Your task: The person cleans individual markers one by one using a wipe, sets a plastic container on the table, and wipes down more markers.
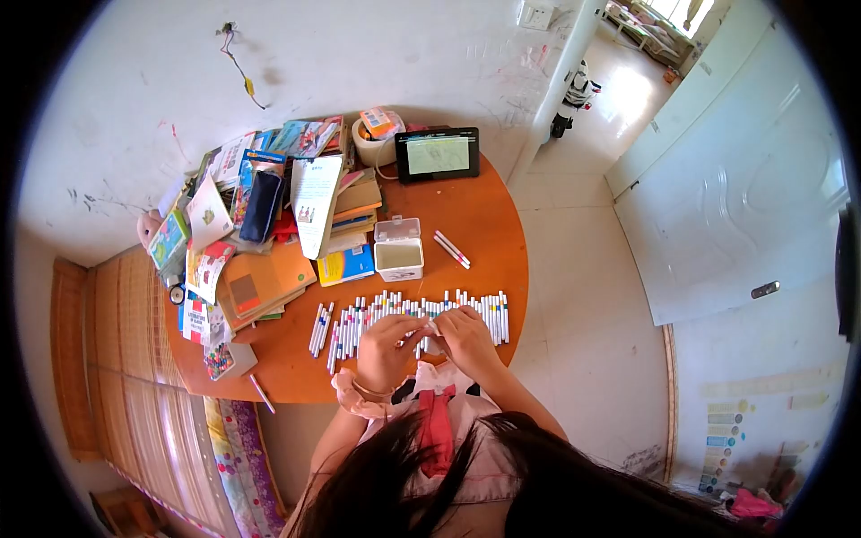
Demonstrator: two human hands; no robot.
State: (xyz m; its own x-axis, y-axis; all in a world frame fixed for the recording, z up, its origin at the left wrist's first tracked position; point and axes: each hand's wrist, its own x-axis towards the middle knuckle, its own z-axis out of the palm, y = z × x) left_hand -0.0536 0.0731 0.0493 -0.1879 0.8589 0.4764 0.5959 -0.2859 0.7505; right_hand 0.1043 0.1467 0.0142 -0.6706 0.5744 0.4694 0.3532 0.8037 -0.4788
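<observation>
My left hand [384,348] and my right hand [466,339] meet near the table's front edge, fingers closed and fingertips close together. A small whitish thing seems to be pinched between them, but the fingers hide most of it. Beneath and around the hands lies a wide row of white markers [493,318] with coloured bands, packed side by side. A smaller group of markers [319,328] lies just left of the row. Beyond the hands stands a white plastic box [399,269] with its lid raised. Two markers [451,249] rest to the right of that box.
A tablet [438,154] with a lit screen stands at the table's back. Piled books [269,278] and a dark pencil case [262,206] crowd the left side. A white container of colourful bits [238,360] and a lone marker [262,393] sit near the front left edge.
</observation>
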